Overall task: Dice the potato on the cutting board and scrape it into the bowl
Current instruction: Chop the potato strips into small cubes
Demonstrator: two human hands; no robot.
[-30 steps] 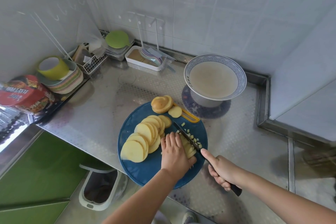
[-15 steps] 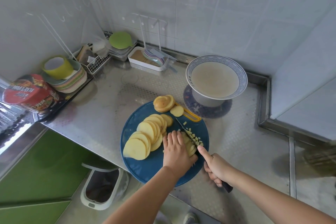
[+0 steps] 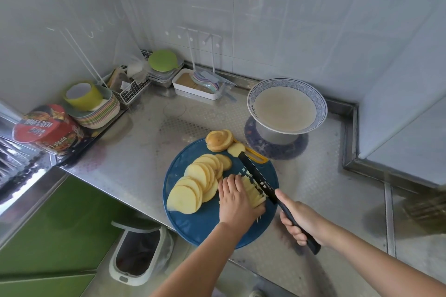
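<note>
**Most of the potato not yet diced; no potato seen in the bowl**

- Progress, as judged: early in the dicing. A few small cubes [image 3: 244, 172] lay on the cutting board [image 3: 205, 226] by the far end of the blade. Scraping had not begun.
- Left to do: a fanned row of slices [image 3: 193, 183] lay uncut across the left of the board. Two end pieces [image 3: 218, 140] with tan skin sat at its far edge.
- Left grip [image 3: 237, 200] clenched down over a stack of strips [image 3: 253, 193] at the board's middle, fingertips curled.
- Right grip [image 3: 304, 222] grasped the dark handle of the knife [image 3: 259, 177]. The blade ran along the right side of the stack, touching it.
- Potato flesh looked pale yellow and moist, with clean cut faces and thin, even slices.
- Bowl [image 3: 322, 106] stood on the surface [image 3: 144, 152] beyond the board. It was apart from the board and held cloudy liquid.
</note>
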